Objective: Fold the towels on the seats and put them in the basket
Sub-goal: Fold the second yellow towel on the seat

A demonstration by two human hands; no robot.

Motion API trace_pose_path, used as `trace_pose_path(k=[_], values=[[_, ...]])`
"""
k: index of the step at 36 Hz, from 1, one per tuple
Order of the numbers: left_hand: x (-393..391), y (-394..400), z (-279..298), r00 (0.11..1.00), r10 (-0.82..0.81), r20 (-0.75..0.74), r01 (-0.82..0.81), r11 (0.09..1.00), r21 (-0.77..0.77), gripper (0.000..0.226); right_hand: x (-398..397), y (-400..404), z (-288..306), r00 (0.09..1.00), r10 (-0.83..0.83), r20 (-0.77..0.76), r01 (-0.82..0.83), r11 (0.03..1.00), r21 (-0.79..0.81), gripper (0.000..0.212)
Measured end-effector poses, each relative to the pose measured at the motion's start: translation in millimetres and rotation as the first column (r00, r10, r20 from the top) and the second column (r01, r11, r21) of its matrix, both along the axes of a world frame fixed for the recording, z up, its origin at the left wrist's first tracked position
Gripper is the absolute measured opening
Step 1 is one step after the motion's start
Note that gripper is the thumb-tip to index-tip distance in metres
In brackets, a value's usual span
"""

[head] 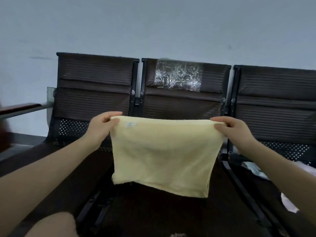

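A pale yellow towel (162, 154) hangs in the air over the middle seat (153, 211) of a dark row of seats. My left hand (100, 125) pinches its upper left corner, beside a small white label. My right hand (230, 128) pinches the upper right corner. The top edge is stretched level between both hands, and the towel hangs doubled, its lower edge slanting down to the right. More pale towels (290, 170) lie on the right seat, partly behind my right forearm. No basket is in view.
Three dark padded seat backs (95, 86) stand against a grey wall. Clear tape (177, 76) covers part of the middle backrest. A wooden armrest (18, 107) juts out at the left. My knee (54, 224) shows at the bottom left.
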State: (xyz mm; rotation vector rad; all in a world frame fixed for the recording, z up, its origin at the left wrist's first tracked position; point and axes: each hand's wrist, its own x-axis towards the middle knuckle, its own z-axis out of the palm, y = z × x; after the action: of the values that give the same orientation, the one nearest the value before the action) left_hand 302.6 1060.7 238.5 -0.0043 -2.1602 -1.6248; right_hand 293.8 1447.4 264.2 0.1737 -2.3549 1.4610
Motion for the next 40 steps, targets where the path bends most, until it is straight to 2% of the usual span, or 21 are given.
trace_pose_path(k=[5, 12, 19, 23, 26, 29, 32, 35, 40], values=[[22.0, 4.4, 30.1, 1.000, -0.003, -0.026, 0.004, 1.000, 0.016, 0.025, 23.6, -0.8, 24.1, 0.998, 0.033, -0.049, -0.041, 0.983, -0.177, 0.021], [41.4, 1.3, 68.3, 0.995, 0.008, -0.100, 0.004, 0.993, 0.116, 0.014, 34.9, -7.2, 52.4, 0.994, 0.055, -0.099, -0.089, 0.922, -0.377, 0.015], [42.8, -3.6, 68.3, 0.997, 0.027, -0.078, -0.015, 0.988, 0.152, 0.020, 30.3, -11.1, 55.3, 0.995, 0.061, -0.082, -0.089, 0.907, -0.413, 0.015], [32.4, -5.1, 50.5, 0.999, 0.033, -0.042, -0.024, 0.982, 0.186, 0.019, 19.3, -12.9, 37.8, 0.999, 0.023, -0.041, -0.037, 0.923, -0.384, 0.014], [20.7, -6.7, 29.8, 0.997, 0.071, 0.013, -0.072, 0.992, 0.106, 0.022, 10.5, -12.0, 17.6, 1.000, 0.002, 0.010, 0.001, 0.955, -0.297, 0.015], [11.5, -7.0, 2.9, 0.989, 0.113, 0.096, -0.109, 0.993, -0.042, 0.021, 3.0, -8.7, -9.7, 0.994, -0.008, 0.112, 0.014, 0.998, -0.059, 0.015], [4.5, -4.0, -28.4, 0.971, 0.098, 0.219, -0.072, 0.990, -0.125, 0.016, -2.1, -6.4, -44.6, 0.971, -0.050, 0.235, 0.010, 0.985, 0.170, 0.019], [-3.1, 5.8, -51.3, 0.964, 0.092, 0.251, -0.058, 0.989, -0.139, 0.012, -7.8, -5.7, -75.4, 0.966, -0.079, 0.245, 0.023, 0.975, 0.221, 0.017], [-27.2, 9.6, -69.3, 0.949, 0.128, 0.288, -0.079, 0.981, -0.177, 0.012, -24.6, -4.0, -102.6, 0.970, -0.140, 0.198, 0.103, 0.977, 0.188, 0.020]])
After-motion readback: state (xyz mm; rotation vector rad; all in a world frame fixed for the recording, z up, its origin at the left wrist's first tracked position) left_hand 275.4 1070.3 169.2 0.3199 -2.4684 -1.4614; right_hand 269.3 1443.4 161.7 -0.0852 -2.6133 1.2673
